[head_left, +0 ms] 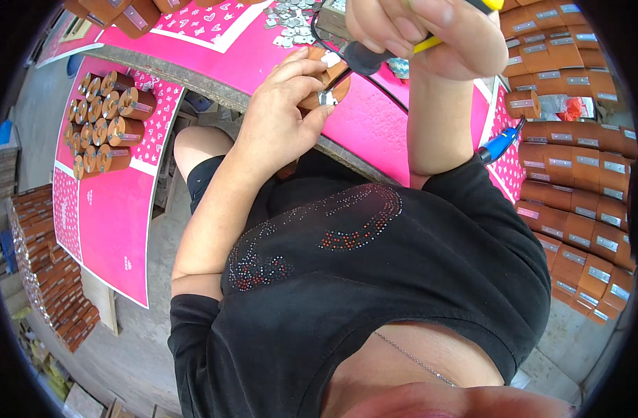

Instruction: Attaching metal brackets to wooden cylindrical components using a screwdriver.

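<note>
My left hand (285, 101) is closed on a round brown wooden piece (340, 90) at the near edge of the pink-covered table (260, 64). Small shiny metal fittings (328, 99) sit on that piece. In my right hand (437, 31), raised above and to the right, is a yellow and black hand tool (364, 58), its fingers wrapped round the handle. The tool's thin dark shaft slants down to the wooden piece, by the fittings. Whether the tip touches is too small to tell. My hand hides part of the handle.
Loose flat metal pieces (291, 21) lie heaped at the far side, near a black cord (385, 92). A blue and black tool (500, 145) rests at the right. Brown cylinders with metal plates (110, 122) stand at left; rows of similar brown pieces (577, 164) line the right.
</note>
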The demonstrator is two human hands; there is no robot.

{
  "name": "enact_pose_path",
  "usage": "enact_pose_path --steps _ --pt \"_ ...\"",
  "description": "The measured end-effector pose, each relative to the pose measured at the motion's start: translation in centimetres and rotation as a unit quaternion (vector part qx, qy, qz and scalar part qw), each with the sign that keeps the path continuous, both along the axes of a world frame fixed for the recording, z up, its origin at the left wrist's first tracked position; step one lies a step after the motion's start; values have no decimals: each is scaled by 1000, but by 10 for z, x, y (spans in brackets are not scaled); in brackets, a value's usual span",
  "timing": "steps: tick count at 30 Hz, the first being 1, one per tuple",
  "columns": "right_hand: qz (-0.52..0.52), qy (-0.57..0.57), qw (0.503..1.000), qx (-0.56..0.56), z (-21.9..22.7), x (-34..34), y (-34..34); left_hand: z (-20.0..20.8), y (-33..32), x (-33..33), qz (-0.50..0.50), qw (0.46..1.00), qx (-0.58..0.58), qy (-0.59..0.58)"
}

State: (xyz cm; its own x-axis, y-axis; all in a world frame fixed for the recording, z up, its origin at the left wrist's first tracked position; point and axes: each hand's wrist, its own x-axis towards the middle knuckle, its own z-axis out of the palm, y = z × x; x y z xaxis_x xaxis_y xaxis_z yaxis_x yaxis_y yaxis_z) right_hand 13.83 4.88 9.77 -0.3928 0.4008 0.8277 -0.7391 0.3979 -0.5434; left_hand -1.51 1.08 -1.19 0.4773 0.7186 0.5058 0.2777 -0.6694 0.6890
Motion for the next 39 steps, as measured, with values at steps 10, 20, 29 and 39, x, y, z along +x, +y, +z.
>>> enact_pose_path --steps 10,20,29,39 --pt "-97 43 990 -90 -5 -12 -18 4 -4 7 33 997 -63 -3" --pt "-39 38 997 -50 -16 6 -7 3 -1 3 8 999 -38 -8" --pt "-43 43 996 -64 -9 2 -7 11 -5 6 25 999 -30 31" --pt "-41 33 994 -93 -8 -4 2 10 -3 6 15 996 -91 17"
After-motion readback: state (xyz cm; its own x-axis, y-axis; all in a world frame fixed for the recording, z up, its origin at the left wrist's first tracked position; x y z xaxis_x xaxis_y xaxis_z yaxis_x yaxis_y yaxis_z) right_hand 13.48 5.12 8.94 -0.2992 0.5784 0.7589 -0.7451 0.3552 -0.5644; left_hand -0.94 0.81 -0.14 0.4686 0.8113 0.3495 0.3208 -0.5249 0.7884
